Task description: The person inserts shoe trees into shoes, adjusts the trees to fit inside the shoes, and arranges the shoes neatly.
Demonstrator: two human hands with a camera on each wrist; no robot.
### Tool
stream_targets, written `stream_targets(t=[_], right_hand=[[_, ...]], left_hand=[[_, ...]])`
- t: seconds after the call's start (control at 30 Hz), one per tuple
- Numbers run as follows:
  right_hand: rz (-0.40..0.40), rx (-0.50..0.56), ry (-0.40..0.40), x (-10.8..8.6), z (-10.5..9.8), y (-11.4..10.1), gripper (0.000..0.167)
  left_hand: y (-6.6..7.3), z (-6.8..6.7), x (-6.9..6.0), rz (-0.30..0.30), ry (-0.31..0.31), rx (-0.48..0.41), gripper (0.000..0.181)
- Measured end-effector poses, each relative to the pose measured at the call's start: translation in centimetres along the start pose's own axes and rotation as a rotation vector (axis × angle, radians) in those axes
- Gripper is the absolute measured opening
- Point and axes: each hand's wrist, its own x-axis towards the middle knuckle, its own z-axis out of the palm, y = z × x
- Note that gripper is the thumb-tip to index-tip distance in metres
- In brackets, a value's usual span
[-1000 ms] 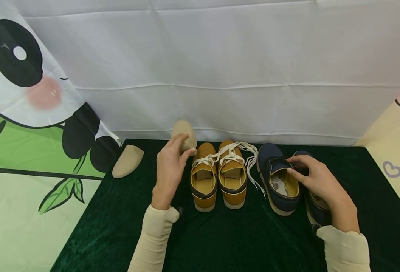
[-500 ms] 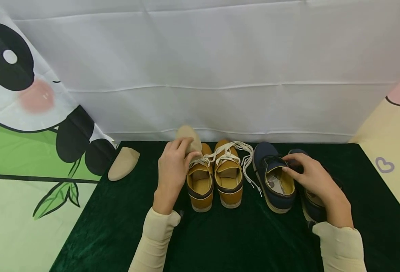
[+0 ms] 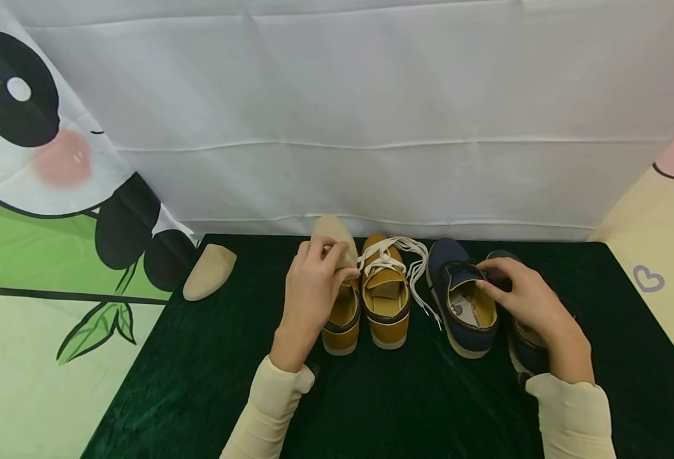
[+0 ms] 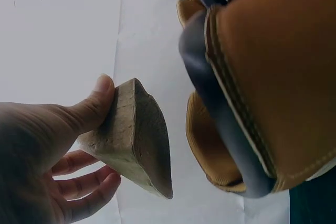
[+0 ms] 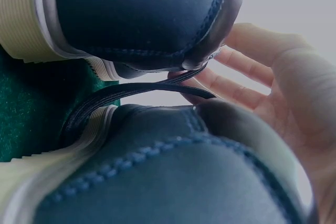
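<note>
My left hand (image 3: 313, 294) pinches a beige moulded shoe insert (image 3: 335, 237) between thumb and fingers. It is held over the front of the left tan shoe (image 3: 343, 319), hiding part of it. From the left wrist, the insert (image 4: 131, 135) shows its flat end and stands apart from the shoe heels. The right tan shoe (image 3: 387, 299) lies beside it. My right hand (image 3: 520, 293) grips the inner collar edge of the left navy shoe (image 3: 457, 280), near its black laces (image 5: 157, 86). The right navy shoe (image 3: 534, 347) lies partly under that hand.
A second beige insert (image 3: 209, 273) lies at the left edge of the dark green cloth (image 3: 383, 408). Loose white laces (image 3: 417, 255) trail between the tan and navy shoes. A white sheet (image 3: 337, 127) hangs behind.
My left hand has moved right with the insert, from left of the tan pair to over the left tan shoe. My right hand stays at the navy shoe.
</note>
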Motion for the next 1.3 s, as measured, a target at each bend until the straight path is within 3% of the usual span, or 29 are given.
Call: stream_targets(t=[0.37, 0.63, 0.93, 1.1, 1.3], right_hand=[[0.011, 0.014, -0.007, -0.1, 0.0, 0.1, 0.048], [0.01, 0.012, -0.011, 0.0, 0.0, 0.1, 0.049], [0.005, 0.009, -0.013, 0.1, 0.0, 0.0, 0.049], [0.003, 0.011, -0.014, 0.1, -0.1, -0.1, 0.049], [0.005, 0.008, -0.009, 0.1, 0.0, -0.2, 0.048]], left_hand=[[2.3, -0.1, -0.2, 0.065, -0.024, 0.028, 0.046], [4.5, -0.4, -0.4, 0.083, -0.074, -0.012, 0.046], [6.7, -0.3, -0.7, 0.152, -0.089, -0.098, 0.045], [7.9, 0.0, -1.0, 0.197, -0.085, -0.089, 0.045], [9.2, 0.2, -1.2, 0.219, -0.122, -0.123, 0.043]])
